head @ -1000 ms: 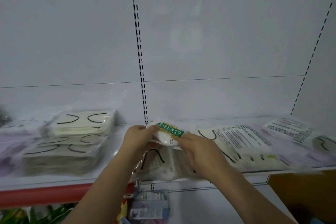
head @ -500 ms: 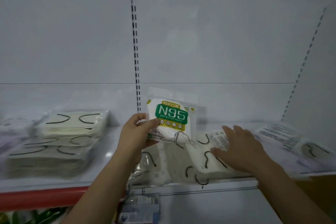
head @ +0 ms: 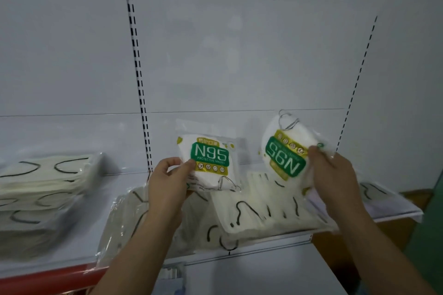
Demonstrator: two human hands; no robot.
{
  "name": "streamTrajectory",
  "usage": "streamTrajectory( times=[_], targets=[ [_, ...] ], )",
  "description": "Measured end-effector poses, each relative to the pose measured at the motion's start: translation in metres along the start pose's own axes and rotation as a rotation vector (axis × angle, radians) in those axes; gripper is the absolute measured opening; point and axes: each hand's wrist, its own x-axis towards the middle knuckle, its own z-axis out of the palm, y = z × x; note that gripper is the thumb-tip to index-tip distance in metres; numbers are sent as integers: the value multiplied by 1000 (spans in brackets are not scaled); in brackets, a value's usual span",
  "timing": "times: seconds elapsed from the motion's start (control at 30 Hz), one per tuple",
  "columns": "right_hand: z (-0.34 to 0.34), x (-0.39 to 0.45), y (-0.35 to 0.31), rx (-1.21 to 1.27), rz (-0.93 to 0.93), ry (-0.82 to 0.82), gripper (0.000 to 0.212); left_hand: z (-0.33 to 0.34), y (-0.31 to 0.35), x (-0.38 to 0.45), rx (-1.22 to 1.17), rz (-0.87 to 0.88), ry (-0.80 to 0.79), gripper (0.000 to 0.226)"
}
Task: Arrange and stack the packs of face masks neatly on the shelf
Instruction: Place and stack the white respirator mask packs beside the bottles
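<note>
Above shelf (head: 395,213): two N95 packs (head: 209,165).

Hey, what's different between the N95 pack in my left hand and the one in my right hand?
The left pack, pinched by the left hand, reads right way up; the right pack, gripped by the right hand, is upside down and tilted. The left pack sits lower; the right pack is raised higher. Both have white masks and green N95 labels with yellow trim.
</note>
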Motion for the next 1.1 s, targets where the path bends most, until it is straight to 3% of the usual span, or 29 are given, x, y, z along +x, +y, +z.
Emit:
streamTrajectory(
  times=[0.07,0.13,0.3,0.4,0.47,0.57,0.6,0.7,0.8,0.97,1.03,1.1],
  targets=[
    [4,-6,-8,345,158,-7,24,11,1,0,2,-2,-37,16],
    [12,-9,-12,446,218,-26,19,20,3,-3,12,-8,-130,15],
    [35,-10,-3,237,235,-103,30,36,4,-13,-47,-148,-431,9],
    [40,-6,10,193,254,-137,31,41,-4,-9,-28,-191,-475,14],
    [37,-5,13,117,168,-136,32,42,-5,-4,0,-248,-518,29],
    [29,-3,12,-95,-43,-127,31,45,0,0,181,-349,-673,73],
    [27,0,15,-170,-96,-134,31,49,-1,1,238,-353,-731,76],
    [22,12,27,-300,-193,-124,23,68,-1,-1,245,-364,-807,49],
    [4,25,33,-332,-237,-134,7,90,-8,-5,184,-403,-788,48],
    [-48,57,47,-89,-181,-301,30,140,-26,-25,152,-214,-599,50],
    [-81,83,60,33,-184,-365,27,159,-32,-25,72,-167,-485,44],
    [-115,119,82,-244,-289,-431,34,171,-33,-23,2,-138,-395,35]
  ],
)
